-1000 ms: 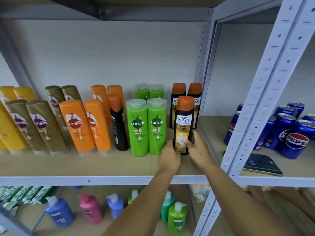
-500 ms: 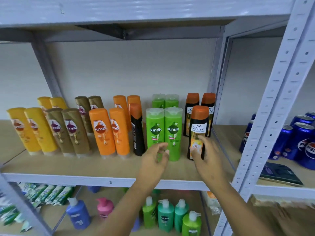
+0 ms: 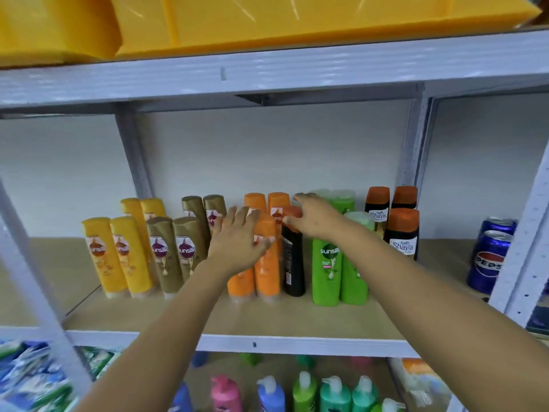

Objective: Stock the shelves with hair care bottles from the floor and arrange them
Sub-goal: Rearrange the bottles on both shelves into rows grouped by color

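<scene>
Hair care bottles stand in paired rows on a wooden shelf [image 3: 297,316] of a grey metal rack: yellow bottles [image 3: 117,257] at the left, then olive-brown bottles [image 3: 166,254], orange bottles [image 3: 266,263], a single black bottle [image 3: 292,263] with an orange cap, green bottles [image 3: 326,263], and black Shayla bottles [image 3: 402,233] with orange caps at the right end. The left hand [image 3: 240,239], fingers straight and spread, lies flat against the front orange bottles, its thumb across the one nearer the black bottle. The right hand [image 3: 316,217], fingers loosely extended and gripping nothing, reaches over the black bottle's cap; its thumb appears to touch the cap, while its fingertips stretch toward the back row between the orange and green bottles. Whether they touch anything there cannot be told. Both bare forearms rise from the bottom of the frame. Blue Pepsi cans [image 3: 490,257] stand in the neighbouring bay at right, beyond a perforated upright. Yellow plastic bins [image 3: 267,22] sit on the shelf above. On the shelf below stand pump bottles [image 3: 303,391] in pink, blue and green, with blurred packets [image 3: 32,379] at the left
</scene>
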